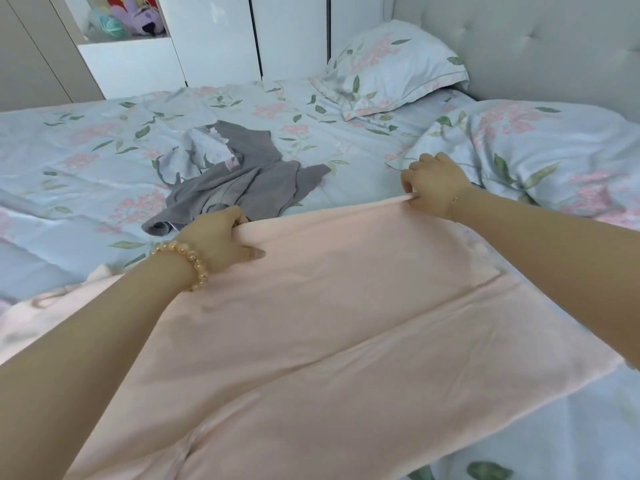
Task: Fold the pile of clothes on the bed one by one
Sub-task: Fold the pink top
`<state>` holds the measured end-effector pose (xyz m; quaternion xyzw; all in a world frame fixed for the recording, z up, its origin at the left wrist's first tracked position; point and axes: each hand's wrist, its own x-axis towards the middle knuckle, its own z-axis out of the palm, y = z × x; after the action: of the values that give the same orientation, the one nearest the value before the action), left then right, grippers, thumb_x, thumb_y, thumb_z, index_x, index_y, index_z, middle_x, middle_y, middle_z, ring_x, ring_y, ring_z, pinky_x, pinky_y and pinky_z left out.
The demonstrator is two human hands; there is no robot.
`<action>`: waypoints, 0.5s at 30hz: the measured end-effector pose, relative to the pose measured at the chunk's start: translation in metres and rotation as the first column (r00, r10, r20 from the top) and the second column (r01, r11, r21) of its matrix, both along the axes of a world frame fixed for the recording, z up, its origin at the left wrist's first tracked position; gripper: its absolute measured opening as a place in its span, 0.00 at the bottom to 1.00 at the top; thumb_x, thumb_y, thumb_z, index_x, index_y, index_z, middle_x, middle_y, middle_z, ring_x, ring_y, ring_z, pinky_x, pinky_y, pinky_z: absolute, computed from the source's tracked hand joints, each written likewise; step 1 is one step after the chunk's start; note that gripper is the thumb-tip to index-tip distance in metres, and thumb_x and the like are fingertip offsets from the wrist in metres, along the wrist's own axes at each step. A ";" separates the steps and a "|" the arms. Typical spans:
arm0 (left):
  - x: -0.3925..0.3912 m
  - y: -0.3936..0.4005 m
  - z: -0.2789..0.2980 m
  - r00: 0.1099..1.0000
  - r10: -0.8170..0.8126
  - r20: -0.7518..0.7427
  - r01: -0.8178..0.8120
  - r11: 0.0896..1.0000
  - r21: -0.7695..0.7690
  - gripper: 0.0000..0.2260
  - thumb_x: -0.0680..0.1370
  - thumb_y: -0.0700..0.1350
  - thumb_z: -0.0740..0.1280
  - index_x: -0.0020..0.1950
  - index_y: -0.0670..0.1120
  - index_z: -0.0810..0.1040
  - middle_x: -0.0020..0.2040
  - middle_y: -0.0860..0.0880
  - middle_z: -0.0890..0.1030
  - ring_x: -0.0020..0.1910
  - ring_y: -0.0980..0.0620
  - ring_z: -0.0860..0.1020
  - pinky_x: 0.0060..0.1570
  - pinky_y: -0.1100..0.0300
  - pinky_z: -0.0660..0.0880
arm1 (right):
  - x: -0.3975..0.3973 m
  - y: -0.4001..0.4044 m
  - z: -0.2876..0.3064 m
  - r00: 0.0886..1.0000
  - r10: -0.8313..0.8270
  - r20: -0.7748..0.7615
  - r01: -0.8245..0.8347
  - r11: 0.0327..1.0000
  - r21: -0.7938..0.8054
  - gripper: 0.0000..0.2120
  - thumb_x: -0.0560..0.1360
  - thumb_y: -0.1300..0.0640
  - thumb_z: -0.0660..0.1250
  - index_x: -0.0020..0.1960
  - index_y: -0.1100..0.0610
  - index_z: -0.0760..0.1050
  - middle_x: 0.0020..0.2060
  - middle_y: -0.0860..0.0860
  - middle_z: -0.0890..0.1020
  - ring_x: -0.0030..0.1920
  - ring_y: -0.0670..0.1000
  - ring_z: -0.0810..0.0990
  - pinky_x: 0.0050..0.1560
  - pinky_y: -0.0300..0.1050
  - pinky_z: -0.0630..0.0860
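A large pale pink garment (339, 327) lies spread flat across the near part of the bed, with a long crease running through it. My left hand (218, 239), with a bead bracelet on the wrist, grips the garment's far edge at the left. My right hand (434, 183) pinches the same far edge at the right, fingers curled round the cloth. Beyond the pink garment, a crumpled grey garment (242, 178) with a pale printed lining lies in a heap on the bed.
The bed (86, 150) has a light blue floral cover. Two matching pillows lie at the head, one at the back (391, 67) and one at the right (540, 150). A padded headboard (536, 43) stands at right; white wardrobes (214, 39) stand behind.
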<state>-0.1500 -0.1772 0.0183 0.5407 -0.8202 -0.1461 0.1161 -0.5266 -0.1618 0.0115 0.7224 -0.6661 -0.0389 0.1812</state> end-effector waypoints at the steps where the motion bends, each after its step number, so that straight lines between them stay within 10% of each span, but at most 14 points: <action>1: 0.002 0.011 0.008 1.000 -0.014 0.023 0.015 0.999 -0.031 0.15 0.70 0.55 0.75 0.45 0.51 0.70 0.42 0.53 0.77 0.46 0.49 0.75 0.46 0.56 0.67 | -0.004 0.013 0.006 0.999 0.021 0.026 -0.020 0.998 -0.052 0.07 0.73 0.55 0.67 0.50 0.57 0.76 0.48 0.54 0.78 0.53 0.57 0.72 0.51 0.48 0.61; 9: 0.018 0.115 0.029 0.989 -0.150 -0.003 0.147 0.975 -0.167 0.22 0.70 0.70 0.47 0.45 0.62 0.75 0.44 0.59 0.79 0.48 0.59 0.74 0.59 0.57 0.55 | -0.030 0.121 0.026 0.978 0.105 0.182 -0.074 0.982 -0.172 0.12 0.63 0.72 0.71 0.39 0.58 0.74 0.37 0.55 0.75 0.41 0.60 0.76 0.44 0.50 0.65; 15: 0.023 0.155 -0.004 0.974 -0.215 0.072 0.227 0.940 -0.256 0.19 0.73 0.63 0.51 0.45 0.56 0.78 0.42 0.58 0.76 0.40 0.55 0.77 0.49 0.58 0.59 | -0.034 0.166 0.005 0.991 0.057 0.121 -0.049 0.996 -0.071 0.15 0.58 0.75 0.70 0.34 0.57 0.74 0.32 0.54 0.75 0.35 0.59 0.77 0.38 0.48 0.66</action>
<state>-0.1269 -0.0221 0.0147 0.4282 -0.8901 -0.0365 0.1520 -0.5607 0.0043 0.0163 0.7345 -0.6574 0.0329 0.1652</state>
